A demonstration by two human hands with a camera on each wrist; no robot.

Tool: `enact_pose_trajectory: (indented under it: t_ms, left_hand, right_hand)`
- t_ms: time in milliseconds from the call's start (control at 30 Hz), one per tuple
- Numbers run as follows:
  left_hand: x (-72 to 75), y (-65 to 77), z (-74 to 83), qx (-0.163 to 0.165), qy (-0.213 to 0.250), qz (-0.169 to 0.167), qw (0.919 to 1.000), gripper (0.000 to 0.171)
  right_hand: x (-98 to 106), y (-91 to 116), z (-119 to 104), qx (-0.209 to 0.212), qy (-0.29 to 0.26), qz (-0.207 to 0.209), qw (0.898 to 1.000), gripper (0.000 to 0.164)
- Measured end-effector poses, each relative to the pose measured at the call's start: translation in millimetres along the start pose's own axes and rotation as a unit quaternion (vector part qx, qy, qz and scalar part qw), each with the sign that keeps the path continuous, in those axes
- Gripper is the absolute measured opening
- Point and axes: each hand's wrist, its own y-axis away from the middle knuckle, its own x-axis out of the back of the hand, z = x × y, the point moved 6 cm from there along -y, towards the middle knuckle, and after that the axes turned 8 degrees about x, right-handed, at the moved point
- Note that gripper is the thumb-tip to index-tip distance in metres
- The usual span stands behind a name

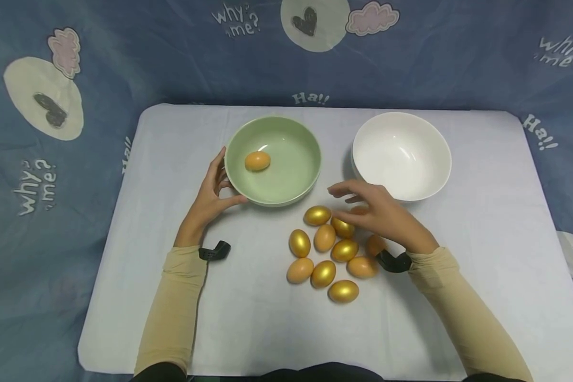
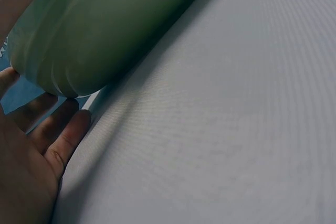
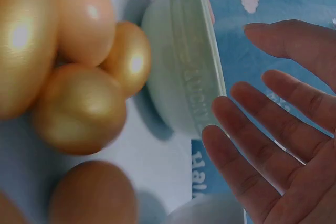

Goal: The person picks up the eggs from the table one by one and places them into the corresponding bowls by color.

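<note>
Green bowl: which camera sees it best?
The head view: it shows the green bowl from above, with an egg inside. Left wrist shows only part of its outside; right wrist shows its side, not its inside.

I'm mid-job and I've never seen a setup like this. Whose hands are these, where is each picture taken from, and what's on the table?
There's no robot here: these are a person's two bare hands. The wide picture comes from a camera on the head, looking forward and down. The other two come from the wrists, each showing its own hand's work.

On the white table stand a green bowl with one brown egg in it, and a white bowl to its right. Nearer the person lies a cluster of gold eggs and brown eggs.

The left hand holds the green bowl by its side. The right hand, near the cluster, holds nothing.
</note>
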Motion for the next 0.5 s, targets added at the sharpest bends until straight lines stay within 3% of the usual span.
enact_pose_trajectory:
  t_ms: [267,500]
  left_hand:
    - [0.1,-2.8,-6.1,-0.008,0.003,0.005,1.0000,0.123]
    - [-0.8,-1.6,-5.3,-0.008,0.002,0.008,0.9999,0.123]
  right_hand:
    - [1,36,10,-0.011,0.046,0.026,0.999,0.047]
    - [1,61,20,-0.007,0.020,0.061,0.998,0.050]
